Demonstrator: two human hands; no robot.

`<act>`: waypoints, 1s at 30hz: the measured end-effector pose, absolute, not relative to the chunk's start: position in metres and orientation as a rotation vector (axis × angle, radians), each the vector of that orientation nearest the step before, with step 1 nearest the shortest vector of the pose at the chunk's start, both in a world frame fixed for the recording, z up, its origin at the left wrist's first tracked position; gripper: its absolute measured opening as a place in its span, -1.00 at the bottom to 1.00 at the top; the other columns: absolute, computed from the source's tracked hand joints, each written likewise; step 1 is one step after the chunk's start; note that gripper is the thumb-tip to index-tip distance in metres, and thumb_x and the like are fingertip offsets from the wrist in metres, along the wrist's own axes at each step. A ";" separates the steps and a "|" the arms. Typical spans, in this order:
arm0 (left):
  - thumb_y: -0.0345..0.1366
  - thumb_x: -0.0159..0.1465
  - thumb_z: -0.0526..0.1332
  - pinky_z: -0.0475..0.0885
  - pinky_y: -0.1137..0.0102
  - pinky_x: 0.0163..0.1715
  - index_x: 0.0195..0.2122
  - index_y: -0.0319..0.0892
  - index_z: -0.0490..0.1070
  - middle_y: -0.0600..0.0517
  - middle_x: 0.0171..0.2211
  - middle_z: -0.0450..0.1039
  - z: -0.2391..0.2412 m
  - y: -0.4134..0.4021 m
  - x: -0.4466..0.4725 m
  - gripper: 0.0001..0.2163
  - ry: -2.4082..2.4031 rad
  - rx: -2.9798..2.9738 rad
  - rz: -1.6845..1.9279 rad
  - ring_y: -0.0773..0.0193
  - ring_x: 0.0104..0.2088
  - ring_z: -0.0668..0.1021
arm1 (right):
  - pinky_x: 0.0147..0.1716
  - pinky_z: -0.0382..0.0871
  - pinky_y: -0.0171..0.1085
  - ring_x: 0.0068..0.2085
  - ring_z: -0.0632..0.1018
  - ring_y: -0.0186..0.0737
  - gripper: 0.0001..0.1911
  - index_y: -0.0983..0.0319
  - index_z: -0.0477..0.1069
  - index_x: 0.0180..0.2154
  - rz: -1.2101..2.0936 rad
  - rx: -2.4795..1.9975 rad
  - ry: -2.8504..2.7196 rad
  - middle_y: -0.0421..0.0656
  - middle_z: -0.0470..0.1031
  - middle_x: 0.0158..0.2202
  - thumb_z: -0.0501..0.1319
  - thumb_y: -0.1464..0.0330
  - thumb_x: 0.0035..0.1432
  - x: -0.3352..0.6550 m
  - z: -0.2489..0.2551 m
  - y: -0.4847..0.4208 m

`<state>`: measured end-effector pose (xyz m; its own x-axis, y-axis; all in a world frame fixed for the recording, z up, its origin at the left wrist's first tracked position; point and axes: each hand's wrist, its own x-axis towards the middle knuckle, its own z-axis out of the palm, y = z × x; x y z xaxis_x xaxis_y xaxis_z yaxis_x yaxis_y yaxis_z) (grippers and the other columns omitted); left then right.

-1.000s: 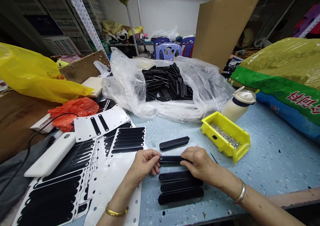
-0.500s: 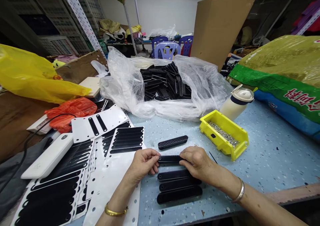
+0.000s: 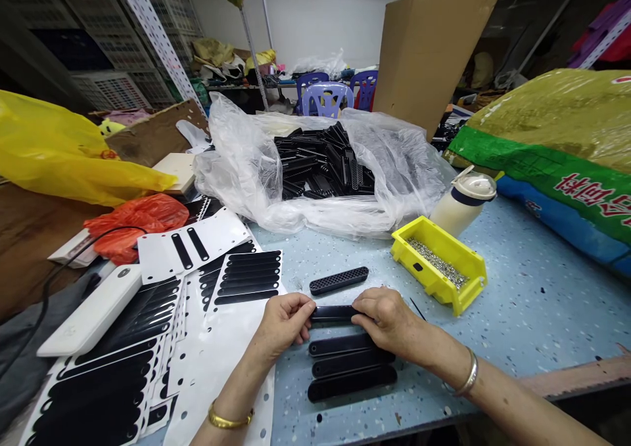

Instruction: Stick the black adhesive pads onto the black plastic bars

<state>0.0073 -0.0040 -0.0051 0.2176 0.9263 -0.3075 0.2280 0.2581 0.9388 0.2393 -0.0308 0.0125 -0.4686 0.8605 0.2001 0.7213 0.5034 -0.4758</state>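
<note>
Between my two hands lies a long black plastic strip with rounded ends (image 3: 334, 313). My left hand (image 3: 288, 321) pinches its left end between thumb and fingers. At the other end, my right hand (image 3: 382, 318) is closed on it, fingers over the top. Just beyond sits a single black strip with a lattice underside (image 3: 339, 280). Nearer to me, several smooth black strips (image 3: 352, 383) lie side by side, the right end of the farthest partly covered by my right hand. Sheets of black adhesive strips (image 3: 251, 276) spread out left of my left hand.
A yellow bin (image 3: 438, 265) of small metal parts stands to the right, beside a cream bottle (image 3: 461, 206). Behind, a clear plastic bag (image 3: 325, 219) holds many black strips. A white oblong device (image 3: 91, 311) rests on the sheets. A large printed sack (image 3: 552, 131) borders the right.
Both hands keep hold of the same black strip, which looks tilted slightly differently. The whole view has shifted a little; the other things stay in place.
</note>
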 end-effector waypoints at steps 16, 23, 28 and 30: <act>-0.05 0.11 0.24 0.22 0.61 -0.79 -0.48 -0.26 0.47 0.09 -0.69 0.41 -0.001 -0.005 0.007 -0.68 1.269 1.232 0.709 0.44 -0.76 0.42 | -0.32 0.37 -0.29 -0.37 0.55 -0.20 -0.96 0.27 0.56 -0.34 0.501 -1.291 -2.325 -0.12 0.57 -0.42 0.33 0.48 0.11 0.242 0.009 -0.029; -0.01 0.16 0.21 0.24 0.60 -0.78 -0.31 -0.30 0.52 0.07 -0.66 0.43 0.000 -0.005 0.005 -0.61 1.215 1.179 0.748 0.39 -0.73 0.47 | -0.33 0.36 -0.27 -0.37 0.54 -0.20 -0.96 0.26 0.56 -0.35 0.505 -1.292 -2.323 -0.12 0.57 -0.42 0.32 0.49 0.10 0.242 0.010 -0.029; -0.03 0.09 0.27 0.27 0.58 -0.78 -0.34 -0.30 0.55 0.08 -0.68 0.42 0.001 -0.005 0.006 -0.63 1.227 1.219 0.707 0.41 -0.74 0.44 | -0.33 0.35 -0.28 -0.36 0.53 -0.21 -0.96 0.26 0.56 -0.35 0.525 -1.292 -2.323 -0.12 0.57 -0.41 0.31 0.48 0.12 0.242 0.011 -0.029; -0.06 0.06 0.31 0.27 0.59 -0.78 -0.37 -0.29 0.57 0.11 -0.72 0.38 0.001 -0.005 0.007 -0.67 1.252 1.247 0.689 0.43 -0.75 0.42 | -0.32 0.35 -0.28 -0.36 0.53 -0.21 -0.96 0.27 0.56 -0.35 0.533 -1.299 -2.324 -0.12 0.56 -0.41 0.32 0.48 0.12 0.242 0.012 -0.029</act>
<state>0.0071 -0.0051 0.0014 0.2503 0.9172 -0.3099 0.2293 0.2549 0.9394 0.2422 -0.0292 0.0115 -0.4730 0.8636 0.1746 0.7011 0.4889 -0.5191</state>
